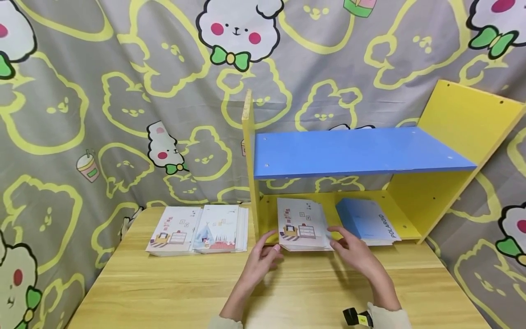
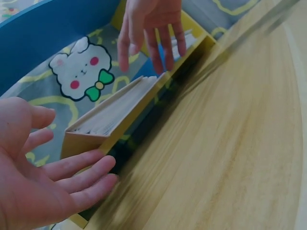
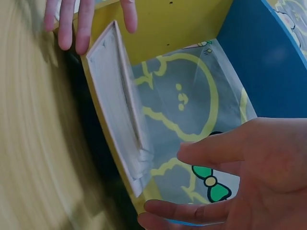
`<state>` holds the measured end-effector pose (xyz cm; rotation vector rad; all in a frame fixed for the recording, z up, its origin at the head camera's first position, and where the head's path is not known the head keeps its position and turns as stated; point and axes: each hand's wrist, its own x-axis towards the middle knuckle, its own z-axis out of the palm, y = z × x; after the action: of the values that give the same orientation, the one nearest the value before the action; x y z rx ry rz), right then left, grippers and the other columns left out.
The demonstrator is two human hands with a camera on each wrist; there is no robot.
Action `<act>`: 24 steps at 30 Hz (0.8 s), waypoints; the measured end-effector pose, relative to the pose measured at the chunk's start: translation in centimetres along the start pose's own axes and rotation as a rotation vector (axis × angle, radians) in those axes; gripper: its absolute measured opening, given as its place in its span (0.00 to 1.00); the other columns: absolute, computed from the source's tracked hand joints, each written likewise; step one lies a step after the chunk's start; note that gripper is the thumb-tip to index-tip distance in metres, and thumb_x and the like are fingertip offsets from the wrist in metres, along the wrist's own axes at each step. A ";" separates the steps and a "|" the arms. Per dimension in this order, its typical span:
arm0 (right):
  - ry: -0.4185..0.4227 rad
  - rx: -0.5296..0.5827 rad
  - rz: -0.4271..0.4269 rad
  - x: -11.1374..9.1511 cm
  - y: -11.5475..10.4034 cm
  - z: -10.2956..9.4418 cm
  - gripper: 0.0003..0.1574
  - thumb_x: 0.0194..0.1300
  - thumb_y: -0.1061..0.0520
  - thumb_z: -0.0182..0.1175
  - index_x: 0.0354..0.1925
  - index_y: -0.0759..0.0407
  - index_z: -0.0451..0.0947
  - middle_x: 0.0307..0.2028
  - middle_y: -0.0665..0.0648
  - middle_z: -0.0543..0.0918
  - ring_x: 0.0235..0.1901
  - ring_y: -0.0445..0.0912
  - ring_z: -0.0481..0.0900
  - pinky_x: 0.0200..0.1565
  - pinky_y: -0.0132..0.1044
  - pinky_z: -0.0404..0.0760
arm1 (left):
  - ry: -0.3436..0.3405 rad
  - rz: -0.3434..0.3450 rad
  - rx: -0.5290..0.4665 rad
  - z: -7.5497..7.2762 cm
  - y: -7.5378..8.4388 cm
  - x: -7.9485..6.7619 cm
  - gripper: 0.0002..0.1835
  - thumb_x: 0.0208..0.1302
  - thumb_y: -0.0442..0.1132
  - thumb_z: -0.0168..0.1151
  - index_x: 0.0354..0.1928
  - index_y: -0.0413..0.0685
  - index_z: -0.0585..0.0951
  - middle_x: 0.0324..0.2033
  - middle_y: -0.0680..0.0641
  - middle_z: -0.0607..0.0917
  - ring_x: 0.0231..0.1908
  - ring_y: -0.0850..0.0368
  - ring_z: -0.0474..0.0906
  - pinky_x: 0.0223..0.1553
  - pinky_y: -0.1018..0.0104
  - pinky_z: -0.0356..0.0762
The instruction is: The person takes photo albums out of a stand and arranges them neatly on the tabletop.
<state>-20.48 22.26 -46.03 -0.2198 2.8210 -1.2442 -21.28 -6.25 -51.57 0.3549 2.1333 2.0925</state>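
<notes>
A photo album (image 1: 302,219) with a drawn room on its white cover lies on the lower yellow board of the shelf, its page edge toward me. My left hand (image 1: 260,261) is at its left front corner, fingers spread and loosely bent. On the other side, my right hand (image 1: 354,250) has its fingertips by the right edge. Both wrist views show the album's pages (image 2: 112,111) between the two hands, with the left fingers (image 2: 93,170) close to one end. The right thumb and fingers (image 3: 211,148) are apart, with nothing pinched between them.
A blue POLAROID album (image 1: 365,219) lies farther right on the same board. Two more albums, one with a room cover (image 1: 174,228) and one with a tent cover (image 1: 215,228), lie on the wooden table (image 1: 164,288). Overhead runs the blue shelf board (image 1: 353,151), between yellow side panels (image 1: 248,169).
</notes>
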 end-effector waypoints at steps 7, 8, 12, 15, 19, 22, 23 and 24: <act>-0.024 0.035 0.015 0.2 1.1 0.3 0.30 0.77 0.55 0.57 0.73 0.57 0.65 0.58 0.74 0.79 0.52 0.62 0.82 0.45 0.55 0.84 | -0.029 -0.044 -0.065 0.2 -0.1 0.3 0.29 0.79 0.44 0.55 0.78 0.54 0.64 0.53 0.30 0.83 0.52 0.32 0.82 0.50 0.40 0.84; -0.027 0.053 0.023 0.2 1.2 0.3 0.31 0.77 0.55 0.57 0.73 0.57 0.65 0.56 0.73 0.79 0.51 0.61 0.82 0.43 0.53 0.84 | -0.032 -0.045 -0.068 0.3 -0.1 0.4 0.29 0.79 0.44 0.55 0.78 0.54 0.63 0.53 0.30 0.83 0.52 0.32 0.82 0.51 0.40 0.84; -0.062 0.170 0.053 0.5 1.6 0.5 0.32 0.78 0.55 0.57 0.74 0.57 0.63 0.49 0.68 0.81 0.39 0.55 0.81 0.31 0.45 0.83 | -0.047 -0.054 -0.073 0.3 -0.1 0.8 0.30 0.79 0.45 0.55 0.78 0.56 0.62 0.52 0.32 0.84 0.53 0.32 0.81 0.51 0.40 0.83; -0.092 0.252 0.071 0.7 1.9 0.8 0.33 0.78 0.56 0.57 0.75 0.57 0.61 0.46 0.67 0.81 0.37 0.56 0.80 0.30 0.46 0.84 | -0.050 -0.067 -0.076 0.4 -0.3 0.9 0.30 0.79 0.46 0.55 0.79 0.56 0.61 0.51 0.33 0.85 0.53 0.32 0.81 0.51 0.41 0.83; -0.097 0.301 0.091 0.9 2.3 1.2 0.33 0.78 0.55 0.57 0.75 0.55 0.61 0.45 0.69 0.81 0.41 0.58 0.84 0.35 0.50 0.86 | -0.048 -0.079 -0.084 0.7 -0.4 1.1 0.32 0.79 0.47 0.55 0.80 0.58 0.59 0.50 0.34 0.85 0.53 0.32 0.82 0.52 0.42 0.84; -0.092 0.311 0.100 1.1 2.6 1.5 0.33 0.77 0.54 0.57 0.74 0.54 0.60 0.45 0.70 0.82 0.42 0.58 0.85 0.35 0.50 0.85 | -0.048 -0.075 -0.087 1.0 -0.4 1.3 0.33 0.79 0.47 0.55 0.80 0.59 0.57 0.49 0.34 0.84 0.52 0.32 0.82 0.51 0.42 0.84; -0.090 0.313 0.102 1.2 2.6 1.6 0.33 0.77 0.54 0.58 0.74 0.54 0.60 0.45 0.70 0.82 0.42 0.58 0.85 0.35 0.50 0.85 | -0.045 -0.078 -0.087 1.1 -0.5 1.3 0.33 0.79 0.47 0.55 0.80 0.59 0.58 0.49 0.34 0.84 0.51 0.32 0.82 0.51 0.43 0.84; -0.092 0.316 0.100 1.3 2.7 1.7 0.33 0.77 0.54 0.58 0.74 0.54 0.60 0.45 0.70 0.82 0.42 0.59 0.85 0.35 0.49 0.84 | -0.043 -0.078 -0.086 1.2 -0.5 1.4 0.33 0.79 0.47 0.55 0.80 0.59 0.58 0.48 0.35 0.84 0.51 0.32 0.83 0.50 0.43 0.84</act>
<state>-21.86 22.69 -49.16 -0.1152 2.4798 -1.5847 -22.37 -4.77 -52.03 0.2989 1.9924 2.1062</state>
